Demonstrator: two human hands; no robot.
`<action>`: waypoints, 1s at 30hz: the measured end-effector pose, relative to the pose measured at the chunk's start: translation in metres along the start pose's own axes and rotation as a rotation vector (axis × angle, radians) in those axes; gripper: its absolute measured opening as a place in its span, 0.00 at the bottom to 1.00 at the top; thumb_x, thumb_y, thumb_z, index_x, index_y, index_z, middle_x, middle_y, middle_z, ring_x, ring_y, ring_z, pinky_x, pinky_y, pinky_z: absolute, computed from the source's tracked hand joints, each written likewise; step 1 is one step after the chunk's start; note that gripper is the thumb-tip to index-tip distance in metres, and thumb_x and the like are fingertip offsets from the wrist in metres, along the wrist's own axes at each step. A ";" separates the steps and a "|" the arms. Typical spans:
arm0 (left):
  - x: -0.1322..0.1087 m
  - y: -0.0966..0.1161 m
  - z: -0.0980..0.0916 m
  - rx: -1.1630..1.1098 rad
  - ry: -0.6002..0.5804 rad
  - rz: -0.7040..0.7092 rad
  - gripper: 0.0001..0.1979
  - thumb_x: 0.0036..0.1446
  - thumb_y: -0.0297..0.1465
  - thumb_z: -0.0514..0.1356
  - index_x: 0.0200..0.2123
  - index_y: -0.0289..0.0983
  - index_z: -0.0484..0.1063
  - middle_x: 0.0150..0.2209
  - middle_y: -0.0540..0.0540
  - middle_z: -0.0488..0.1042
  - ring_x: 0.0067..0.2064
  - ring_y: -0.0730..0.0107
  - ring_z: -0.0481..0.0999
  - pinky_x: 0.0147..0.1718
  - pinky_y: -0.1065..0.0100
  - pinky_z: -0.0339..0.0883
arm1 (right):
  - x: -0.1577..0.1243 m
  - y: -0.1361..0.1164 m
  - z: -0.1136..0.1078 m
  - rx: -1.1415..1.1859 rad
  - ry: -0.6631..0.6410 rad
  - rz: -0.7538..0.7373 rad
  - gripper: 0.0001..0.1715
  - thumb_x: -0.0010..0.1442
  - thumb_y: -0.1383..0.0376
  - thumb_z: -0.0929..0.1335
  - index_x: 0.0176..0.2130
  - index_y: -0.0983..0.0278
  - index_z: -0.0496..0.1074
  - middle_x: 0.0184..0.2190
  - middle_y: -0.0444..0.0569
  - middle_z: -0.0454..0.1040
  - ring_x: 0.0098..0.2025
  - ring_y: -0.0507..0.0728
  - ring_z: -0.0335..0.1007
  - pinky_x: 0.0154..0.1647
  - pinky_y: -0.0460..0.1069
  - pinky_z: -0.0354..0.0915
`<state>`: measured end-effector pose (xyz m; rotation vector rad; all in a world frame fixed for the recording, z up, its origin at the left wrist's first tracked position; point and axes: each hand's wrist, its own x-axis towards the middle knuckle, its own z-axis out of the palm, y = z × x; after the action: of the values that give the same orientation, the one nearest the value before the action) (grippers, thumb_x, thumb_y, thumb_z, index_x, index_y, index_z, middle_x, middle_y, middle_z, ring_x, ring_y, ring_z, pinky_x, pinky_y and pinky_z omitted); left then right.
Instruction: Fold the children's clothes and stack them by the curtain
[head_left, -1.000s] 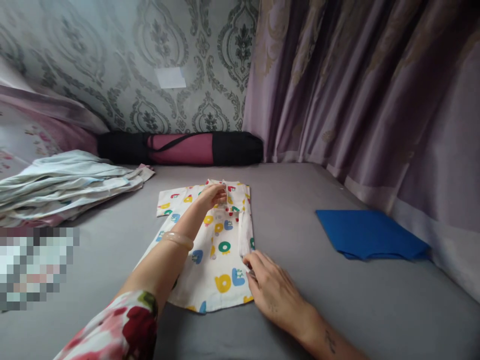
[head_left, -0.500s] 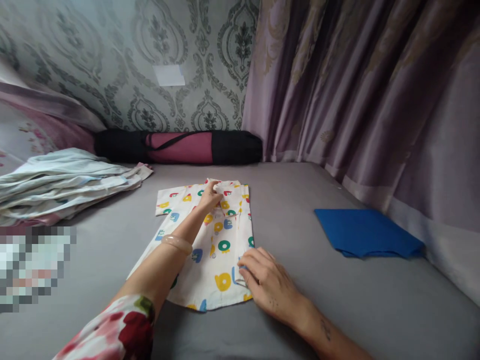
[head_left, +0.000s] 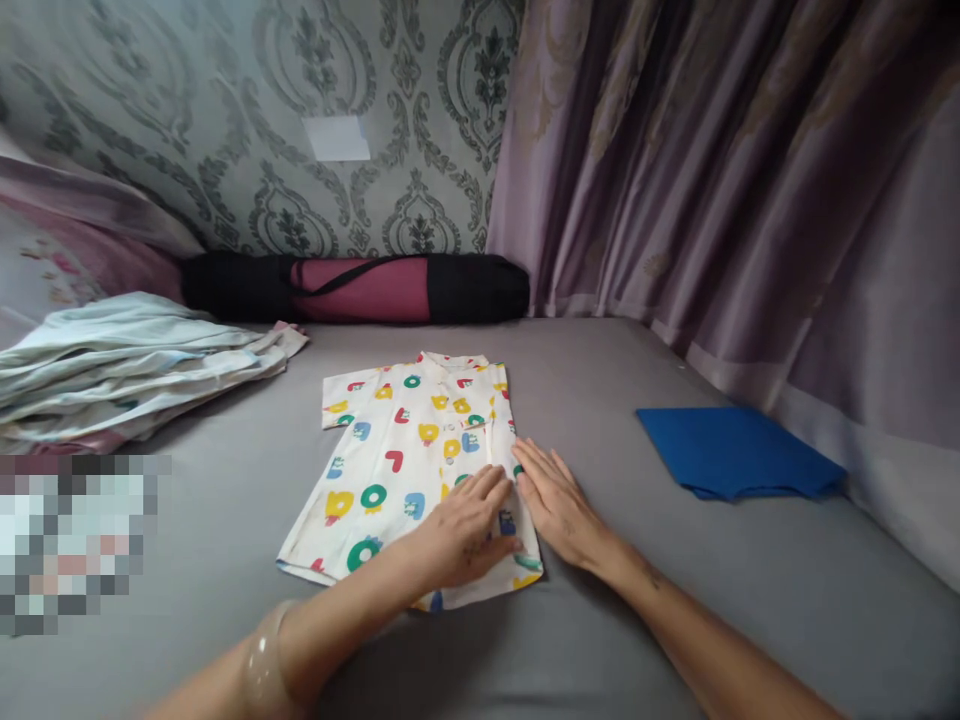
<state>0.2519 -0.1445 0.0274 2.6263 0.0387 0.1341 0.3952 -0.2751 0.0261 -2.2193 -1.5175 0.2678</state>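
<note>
A small white short-sleeved shirt with colourful letter prints lies on the grey sheet, collar pointing away from me. Its left sleeve stretches outward, while on the right no sleeve sticks out past the straight side edge. My left hand rests flat on the lower right part of the shirt, fingers out and thumb apart. Against the shirt's right edge lies my right hand, its fingers extended and touching the cloth. Neither hand grips the fabric. Part of the lower front is hidden under my left hand and forearm.
A folded blue cloth lies to the right. Crumpled pale fabric is heaped at the left. At the wall rests a long black and maroon bag. Purple curtains hang on the right. A pixelated patch covers the lower left.
My left hand has come down from near the collar to the lower right of the shirt. My right hand has let go of the lower edge, moved up slightly and straightened its fingers.
</note>
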 end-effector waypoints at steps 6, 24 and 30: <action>-0.012 0.003 0.014 0.095 -0.023 -0.069 0.33 0.65 0.46 0.46 0.66 0.33 0.53 0.68 0.36 0.50 0.69 0.55 0.48 0.65 0.51 0.46 | 0.037 -0.005 0.000 -0.090 -0.189 -0.049 0.34 0.70 0.57 0.48 0.68 0.70 0.47 0.70 0.54 0.44 0.71 0.56 0.35 0.69 0.60 0.34; -0.017 0.001 0.025 0.316 0.088 0.027 0.29 0.68 0.44 0.42 0.65 0.34 0.57 0.66 0.39 0.56 0.67 0.56 0.55 0.63 0.54 0.51 | 0.166 0.019 0.022 -0.261 -0.096 0.183 0.37 0.69 0.56 0.47 0.68 0.76 0.46 0.70 0.57 0.42 0.71 0.59 0.34 0.69 0.60 0.31; -0.018 0.000 0.026 0.325 0.101 0.040 0.29 0.68 0.44 0.42 0.64 0.34 0.57 0.66 0.39 0.56 0.67 0.56 0.55 0.63 0.54 0.52 | 0.199 0.022 0.032 -0.305 -0.020 0.292 0.37 0.68 0.56 0.50 0.67 0.76 0.48 0.69 0.59 0.46 0.70 0.62 0.38 0.68 0.60 0.34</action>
<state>0.2364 -0.1581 0.0027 2.9436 0.0455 0.2976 0.4766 -0.0905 0.0050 -2.6900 -1.3110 0.1543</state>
